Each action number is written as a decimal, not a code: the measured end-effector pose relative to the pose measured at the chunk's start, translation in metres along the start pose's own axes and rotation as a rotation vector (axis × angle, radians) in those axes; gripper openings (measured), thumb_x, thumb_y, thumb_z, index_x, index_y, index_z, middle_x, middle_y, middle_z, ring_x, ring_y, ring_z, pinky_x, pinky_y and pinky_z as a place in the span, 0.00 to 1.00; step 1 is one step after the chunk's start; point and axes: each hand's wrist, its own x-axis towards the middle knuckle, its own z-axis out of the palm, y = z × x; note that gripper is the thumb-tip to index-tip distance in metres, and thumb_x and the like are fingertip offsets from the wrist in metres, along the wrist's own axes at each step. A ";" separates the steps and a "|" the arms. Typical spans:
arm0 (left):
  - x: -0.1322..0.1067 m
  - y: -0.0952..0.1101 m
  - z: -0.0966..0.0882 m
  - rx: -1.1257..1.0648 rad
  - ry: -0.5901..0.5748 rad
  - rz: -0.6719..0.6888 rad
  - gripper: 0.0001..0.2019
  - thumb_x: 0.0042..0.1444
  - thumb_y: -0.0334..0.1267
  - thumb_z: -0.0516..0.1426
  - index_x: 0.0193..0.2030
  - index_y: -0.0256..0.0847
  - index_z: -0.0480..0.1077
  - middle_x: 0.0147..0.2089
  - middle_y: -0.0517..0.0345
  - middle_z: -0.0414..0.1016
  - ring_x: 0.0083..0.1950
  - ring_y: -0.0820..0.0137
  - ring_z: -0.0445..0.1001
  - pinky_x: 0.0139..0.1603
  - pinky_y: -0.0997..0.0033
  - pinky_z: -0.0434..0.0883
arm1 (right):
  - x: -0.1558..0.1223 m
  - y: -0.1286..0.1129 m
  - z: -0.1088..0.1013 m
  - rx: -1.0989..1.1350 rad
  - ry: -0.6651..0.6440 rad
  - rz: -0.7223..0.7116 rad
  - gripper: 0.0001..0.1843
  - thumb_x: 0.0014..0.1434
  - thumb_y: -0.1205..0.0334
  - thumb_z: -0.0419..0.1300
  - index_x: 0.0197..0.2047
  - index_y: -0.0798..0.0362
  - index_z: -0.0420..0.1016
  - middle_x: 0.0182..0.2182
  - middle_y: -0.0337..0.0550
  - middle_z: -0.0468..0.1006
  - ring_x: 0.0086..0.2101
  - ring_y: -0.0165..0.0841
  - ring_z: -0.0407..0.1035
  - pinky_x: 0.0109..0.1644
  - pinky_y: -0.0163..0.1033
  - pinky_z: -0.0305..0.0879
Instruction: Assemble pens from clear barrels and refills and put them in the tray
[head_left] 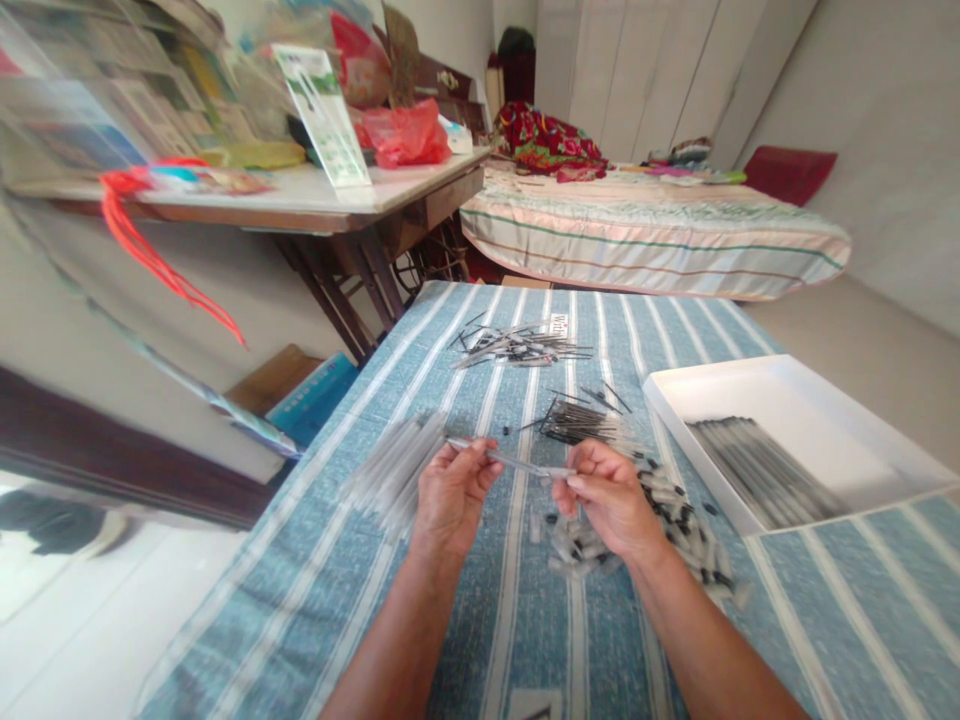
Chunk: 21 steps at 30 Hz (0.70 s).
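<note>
We find left hand [457, 492] and right hand [606, 496] together pinching one pen [517, 462], left of the box [810, 420].

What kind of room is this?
Most likely a bedroom in a home: a bed with striped covers stands at the back, tall pale wardrobe-like panels rise behind it, and a cluttered wooden desk lines the left side.

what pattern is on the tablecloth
White stripes on the blue fabric tablecloth, best in the head view.
</note>
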 end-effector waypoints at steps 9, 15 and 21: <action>-0.001 -0.001 0.000 0.017 -0.014 0.016 0.07 0.39 0.28 0.63 0.25 0.35 0.68 0.27 0.59 0.75 0.25 0.77 0.72 0.27 0.79 0.73 | 0.000 0.005 -0.001 -0.109 -0.015 0.002 0.12 0.47 0.58 0.64 0.29 0.54 0.65 0.24 0.40 0.77 0.19 0.28 0.68 0.22 0.32 0.62; -0.001 -0.004 -0.004 0.075 -0.046 -0.055 0.09 0.39 0.31 0.63 0.26 0.36 0.67 0.23 0.62 0.74 0.21 0.76 0.70 0.23 0.76 0.70 | 0.000 0.006 0.003 -0.276 0.026 0.017 0.12 0.46 0.57 0.64 0.28 0.53 0.64 0.22 0.38 0.76 0.19 0.27 0.67 0.21 0.31 0.62; -0.003 -0.005 -0.003 0.164 -0.114 -0.127 0.09 0.40 0.35 0.63 0.26 0.37 0.66 0.15 0.65 0.67 0.14 0.79 0.61 0.16 0.79 0.61 | 0.002 0.013 -0.002 -0.444 0.009 0.011 0.11 0.50 0.56 0.61 0.32 0.53 0.67 0.21 0.36 0.75 0.19 0.26 0.67 0.22 0.31 0.63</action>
